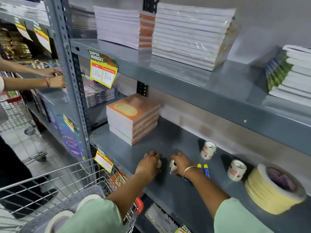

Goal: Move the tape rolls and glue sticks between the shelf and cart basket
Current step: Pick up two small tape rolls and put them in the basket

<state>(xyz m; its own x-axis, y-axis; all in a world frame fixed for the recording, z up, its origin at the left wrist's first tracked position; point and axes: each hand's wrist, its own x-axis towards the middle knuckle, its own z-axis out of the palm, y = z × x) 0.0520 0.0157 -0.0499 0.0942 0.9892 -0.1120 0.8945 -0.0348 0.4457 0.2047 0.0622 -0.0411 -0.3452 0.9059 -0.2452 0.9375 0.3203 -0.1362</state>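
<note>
On the grey shelf point(168, 145) my left hand point(149, 163) is closed over a small tape roll point(159, 163) that it mostly hides. Beside it my right hand point(180, 163) grips another small clear tape roll point(172, 164). Two blue and yellow glue sticks point(204, 169) lie just right of my right wrist. Two more clear tape rolls stand farther right, one point(208, 150) near the back and one point(236, 170) nearer the front. A stack of wide cream tape rolls point(272, 189) sits at the far right. In the cart basket point(50, 185) below left lie cream tape rolls point(58, 219).
A pile of orange notebooks point(133, 118) sits on the same shelf to the left. Stacks of books point(190, 36) fill the shelf above. Price tags point(103, 68) hang from shelf edges. Another person's hands point(55, 78) work at the neighbouring rack on the left, by a second cart point(13, 111).
</note>
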